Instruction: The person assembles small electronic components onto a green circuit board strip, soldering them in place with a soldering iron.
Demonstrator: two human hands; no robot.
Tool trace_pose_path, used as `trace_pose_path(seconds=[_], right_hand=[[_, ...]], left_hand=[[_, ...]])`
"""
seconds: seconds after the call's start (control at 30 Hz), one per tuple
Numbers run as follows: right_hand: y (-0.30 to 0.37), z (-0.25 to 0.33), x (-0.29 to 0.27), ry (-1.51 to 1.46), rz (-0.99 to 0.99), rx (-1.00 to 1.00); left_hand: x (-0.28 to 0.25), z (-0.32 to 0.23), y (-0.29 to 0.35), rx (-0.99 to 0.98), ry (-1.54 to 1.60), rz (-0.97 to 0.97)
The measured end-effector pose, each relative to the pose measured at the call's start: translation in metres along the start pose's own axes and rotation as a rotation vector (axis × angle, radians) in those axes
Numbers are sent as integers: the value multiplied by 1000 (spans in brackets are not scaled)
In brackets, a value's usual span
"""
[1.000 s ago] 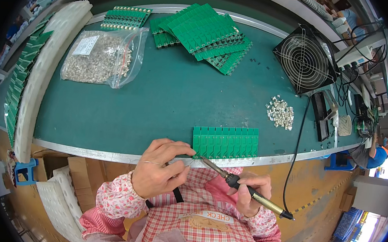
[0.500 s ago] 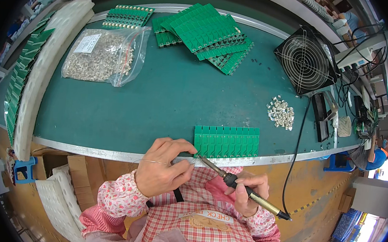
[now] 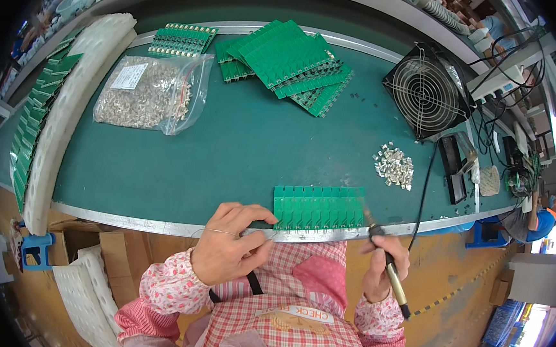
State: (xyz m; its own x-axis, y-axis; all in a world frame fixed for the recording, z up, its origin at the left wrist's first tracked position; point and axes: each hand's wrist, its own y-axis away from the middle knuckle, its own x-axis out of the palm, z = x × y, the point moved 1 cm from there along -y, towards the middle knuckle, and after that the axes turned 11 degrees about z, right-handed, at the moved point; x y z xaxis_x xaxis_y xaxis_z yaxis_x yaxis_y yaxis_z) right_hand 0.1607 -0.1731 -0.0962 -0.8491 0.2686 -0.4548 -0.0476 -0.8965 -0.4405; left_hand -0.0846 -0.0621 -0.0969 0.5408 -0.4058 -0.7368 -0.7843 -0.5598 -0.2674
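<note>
A green circuit board panel [image 3: 319, 208] lies at the table's front edge, its row of pins toward me. My left hand [image 3: 229, 244] is at the panel's left end, index fingertip touching its near left corner. A thin solder wire [image 3: 222, 232] runs across that hand, whose fingers are curled around it. In my right hand [image 3: 382, 266] is a soldering iron [image 3: 397, 289], gripped like a pen. Its tip points up and away, near the panel's right end, and is blurred; I cannot tell whether it touches the board.
Loose small metal connectors [image 3: 394, 167] lie in a pile right of the panel. Behind them stands a black fan [image 3: 425, 93]. Stacked green boards [image 3: 286, 58] and a bag of connectors [image 3: 145, 96] are at the back. White foam [image 3: 79, 108] borders the left. The iron's cord [image 3: 426, 190] crosses the right side.
My right hand has carried the soldering iron from the panel's near left corner to its right end, turning the tip upward. My left hand stays by the corner. The whole view has shifted slightly.
</note>
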Motion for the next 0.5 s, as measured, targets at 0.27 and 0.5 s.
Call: trace_pose_path(seconds=[0.27, 0.5], right_hand=[[-22, -16, -7, 372, -28, 120], [-22, -20, 2, -43, -63, 267]], left_hand=[[-20, 11, -27, -43, -29, 104], [-22, 22, -42, -132, 151, 85]])
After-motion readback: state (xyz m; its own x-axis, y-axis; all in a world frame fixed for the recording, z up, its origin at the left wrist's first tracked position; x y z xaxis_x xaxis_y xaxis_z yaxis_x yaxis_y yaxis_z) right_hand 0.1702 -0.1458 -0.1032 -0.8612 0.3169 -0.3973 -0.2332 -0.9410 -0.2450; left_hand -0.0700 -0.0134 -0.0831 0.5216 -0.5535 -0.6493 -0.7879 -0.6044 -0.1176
